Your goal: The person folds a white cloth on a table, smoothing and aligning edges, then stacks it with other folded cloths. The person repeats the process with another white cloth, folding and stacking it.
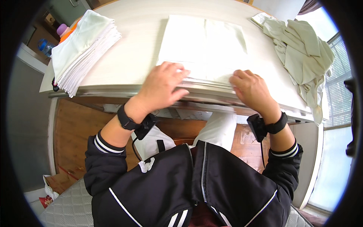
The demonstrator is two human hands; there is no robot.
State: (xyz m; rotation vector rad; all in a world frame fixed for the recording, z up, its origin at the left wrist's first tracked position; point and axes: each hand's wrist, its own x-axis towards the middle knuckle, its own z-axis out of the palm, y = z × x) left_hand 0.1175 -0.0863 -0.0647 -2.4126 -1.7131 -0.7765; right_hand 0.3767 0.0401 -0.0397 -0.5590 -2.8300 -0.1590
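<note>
Folded white cloth point(202, 42) lies flat on the pale table point(136, 45) before me, its layered edge near the table's front. My left hand point(164, 85) is over the cloth's near left corner, thumb apart from the fingers, slightly blurred. At the near right corner my right hand point(249, 89) has its fingers curled down at the layers; whether they pinch any is hidden. A thick stack of folded white cloths point(88, 48) stands at the table's left end. Crumpled off-white fabric point(300, 48) is heaped at the right end, partly hanging over the front edge.
Behind the left stack are a bottle with a purple cap point(63, 29) and an orange item. A clear bottle with a blue lid point(45, 46) is beyond the left edge. A metal rail point(113, 92) runs along the table's front, above my legs.
</note>
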